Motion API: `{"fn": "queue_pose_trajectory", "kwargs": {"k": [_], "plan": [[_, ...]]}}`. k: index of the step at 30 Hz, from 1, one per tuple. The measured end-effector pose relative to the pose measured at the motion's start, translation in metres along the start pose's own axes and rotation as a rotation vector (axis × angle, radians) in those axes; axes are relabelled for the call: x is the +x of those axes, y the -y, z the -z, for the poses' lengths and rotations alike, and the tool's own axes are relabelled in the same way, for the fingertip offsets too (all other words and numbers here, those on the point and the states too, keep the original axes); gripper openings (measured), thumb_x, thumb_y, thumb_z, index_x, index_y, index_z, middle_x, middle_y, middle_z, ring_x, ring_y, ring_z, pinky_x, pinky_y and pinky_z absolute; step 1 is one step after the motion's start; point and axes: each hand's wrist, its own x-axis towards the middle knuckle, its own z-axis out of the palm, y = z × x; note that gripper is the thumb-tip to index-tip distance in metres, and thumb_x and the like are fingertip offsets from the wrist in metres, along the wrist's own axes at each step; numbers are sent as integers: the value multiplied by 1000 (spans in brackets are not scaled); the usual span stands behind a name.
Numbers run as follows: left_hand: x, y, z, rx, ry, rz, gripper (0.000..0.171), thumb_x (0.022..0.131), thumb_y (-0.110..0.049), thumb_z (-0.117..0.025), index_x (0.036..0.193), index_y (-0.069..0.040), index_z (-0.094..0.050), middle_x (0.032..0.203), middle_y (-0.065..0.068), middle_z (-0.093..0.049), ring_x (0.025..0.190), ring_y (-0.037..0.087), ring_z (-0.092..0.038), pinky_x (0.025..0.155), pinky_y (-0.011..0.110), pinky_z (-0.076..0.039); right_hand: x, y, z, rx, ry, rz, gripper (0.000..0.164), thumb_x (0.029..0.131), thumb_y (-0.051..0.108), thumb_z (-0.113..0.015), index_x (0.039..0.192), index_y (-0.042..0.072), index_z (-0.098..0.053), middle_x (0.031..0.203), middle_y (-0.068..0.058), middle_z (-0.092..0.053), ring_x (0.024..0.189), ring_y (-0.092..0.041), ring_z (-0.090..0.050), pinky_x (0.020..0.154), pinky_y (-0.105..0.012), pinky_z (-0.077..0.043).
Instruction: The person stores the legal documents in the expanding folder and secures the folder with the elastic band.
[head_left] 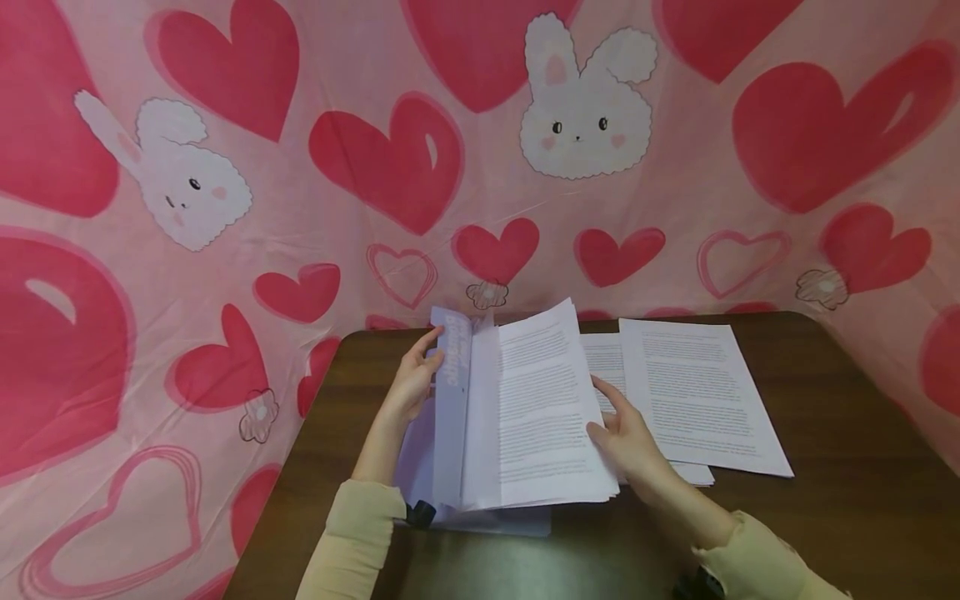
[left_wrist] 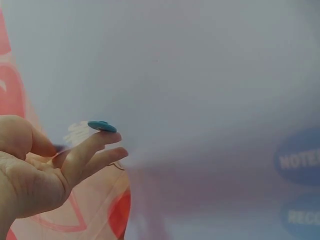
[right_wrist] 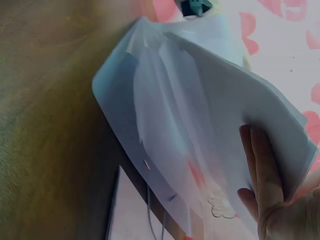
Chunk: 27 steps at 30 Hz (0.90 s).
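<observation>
A lavender document folder (head_left: 448, 433), with pale lettering along its flap, is tilted up from the table. My left hand (head_left: 411, 379) pinches the outer edge of that flap near its top. The folder surface (left_wrist: 210, 65) fills most of the left wrist view, and a round teal button (left_wrist: 102, 126) shows at the fingertips. Against the folder leans a sheaf of printed pages (head_left: 543, 408). My right hand (head_left: 630, 437) grips its right edge, thumb in front and fingers (right_wrist: 265, 165) behind. Translucent inner sleeves (right_wrist: 165, 105) fan out in the right wrist view.
Loose printed sheets (head_left: 690, 392) lie overlapping on the brown wooden table (head_left: 847, 467), just right of my right hand. A pink cloth (head_left: 337, 192) with hearts and rabbits hangs behind and left of the table. Another lavender panel (head_left: 517, 522) lies beneath the raised pages.
</observation>
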Motion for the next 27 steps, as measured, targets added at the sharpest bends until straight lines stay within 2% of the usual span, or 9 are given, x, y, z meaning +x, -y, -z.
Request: {"fn": "queue_pose_trajectory", "kwargs": {"k": [3, 7, 18, 25, 27], "plan": [[0, 0, 0, -4, -1, -2, 57, 118, -12, -43, 174, -16, -31, 63, -12, -31, 55, 4, -38, 55, 18, -45, -1, -3, -6, -2, 21, -15, 76, 107, -9, -46, 174, 1, -12, 136, -42, -66, 94, -25, -81, 70, -39, -67], [0, -1, 0, -16, 1, -2, 57, 118, -12, -42, 174, -15, -30, 65, -10, -36, 54, 3, -42, 57, 19, -52, -2, -5, -11, -11, 49, -36, 78, 107, -7, -47, 175, 2, -11, 136, -41, -66, 91, -29, -82, 68, -45, -68], [-2, -3, -3, -12, 2, -15, 58, 118, -10, -42, 174, -14, -30, 68, -11, -41, 55, 3, -44, 57, 18, -53, 2, -4, -17, 0, 108, -3, 77, 108, -7, -48, 175, 2, -11, 139, -43, -64, 92, -29, -82, 69, -47, -68], [-3, -3, -4, 50, -11, -23, 58, 118, -13, -44, 174, -16, -31, 58, -15, -29, 46, 1, -30, 48, 16, -36, 8, -6, -29, -4, 112, -17, 75, 108, -7, -48, 174, 2, -16, 141, -42, -64, 95, -31, -82, 71, -45, -69], [-3, -3, -5, 46, -10, -18, 58, 118, -13, -44, 174, -17, -31, 58, -15, -30, 46, 0, -31, 48, 16, -36, 9, -6, -32, 1, 121, -13, 75, 108, -7, -48, 174, 1, -15, 141, -42, -63, 97, -31, -81, 72, -44, -68]]}}
